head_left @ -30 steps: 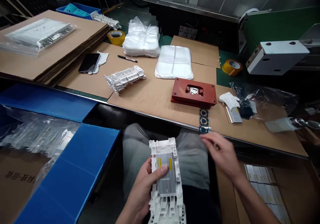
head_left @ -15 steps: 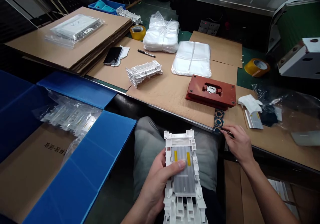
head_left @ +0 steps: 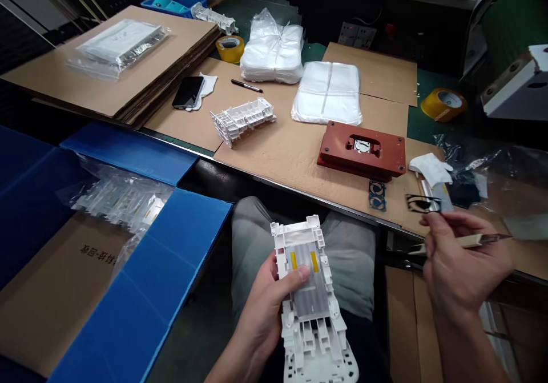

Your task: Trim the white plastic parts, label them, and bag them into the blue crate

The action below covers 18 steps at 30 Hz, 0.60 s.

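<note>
A: What's the left grip doing?
B: Closed firmly on a white plastic frame with 2 yellow strips, held over the lap, just below the desk edge.
A: And the right grip?
B: Narrow pinch on a tan-handled tool, with a black cut-out at the fingertips.
A: Any writing?
B: Dark Chinese print on a cardboard flap, upside down; I can't read it reliably.

a plastic frame lies on the cardboard between a phone and a jig.
</note>
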{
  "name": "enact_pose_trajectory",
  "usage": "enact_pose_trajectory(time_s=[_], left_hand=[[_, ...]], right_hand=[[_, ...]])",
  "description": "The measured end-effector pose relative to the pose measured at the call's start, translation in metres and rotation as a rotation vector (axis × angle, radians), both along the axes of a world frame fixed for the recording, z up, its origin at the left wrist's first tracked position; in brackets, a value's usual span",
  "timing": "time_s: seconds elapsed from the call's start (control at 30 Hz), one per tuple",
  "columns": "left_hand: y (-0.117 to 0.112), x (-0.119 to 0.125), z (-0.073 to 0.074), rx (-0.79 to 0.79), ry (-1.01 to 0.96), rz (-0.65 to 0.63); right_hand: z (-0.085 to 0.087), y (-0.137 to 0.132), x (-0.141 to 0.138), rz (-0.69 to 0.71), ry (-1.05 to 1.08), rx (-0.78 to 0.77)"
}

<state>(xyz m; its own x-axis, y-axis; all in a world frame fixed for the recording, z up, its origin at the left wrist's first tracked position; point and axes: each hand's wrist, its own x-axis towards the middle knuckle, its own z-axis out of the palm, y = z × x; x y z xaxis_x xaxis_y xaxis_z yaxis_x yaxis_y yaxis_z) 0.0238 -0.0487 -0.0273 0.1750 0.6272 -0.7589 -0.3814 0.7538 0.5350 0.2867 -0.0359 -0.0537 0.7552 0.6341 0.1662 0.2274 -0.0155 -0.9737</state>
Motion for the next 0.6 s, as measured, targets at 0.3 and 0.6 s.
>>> enact_pose_trajectory(time_s=[0.3,0.6], left_hand=[[-0.006,-0.004,-0.038,0.332,0.300,-0.091],[-0.013,-0.011,-0.033,0.637,0.622,-0.185]], right_hand=[[0.008,-0.042,-0.097,0.476,0.799,-0.250],[-0.002,-0.044,-0.121,0.586,0.774,-0.350]])
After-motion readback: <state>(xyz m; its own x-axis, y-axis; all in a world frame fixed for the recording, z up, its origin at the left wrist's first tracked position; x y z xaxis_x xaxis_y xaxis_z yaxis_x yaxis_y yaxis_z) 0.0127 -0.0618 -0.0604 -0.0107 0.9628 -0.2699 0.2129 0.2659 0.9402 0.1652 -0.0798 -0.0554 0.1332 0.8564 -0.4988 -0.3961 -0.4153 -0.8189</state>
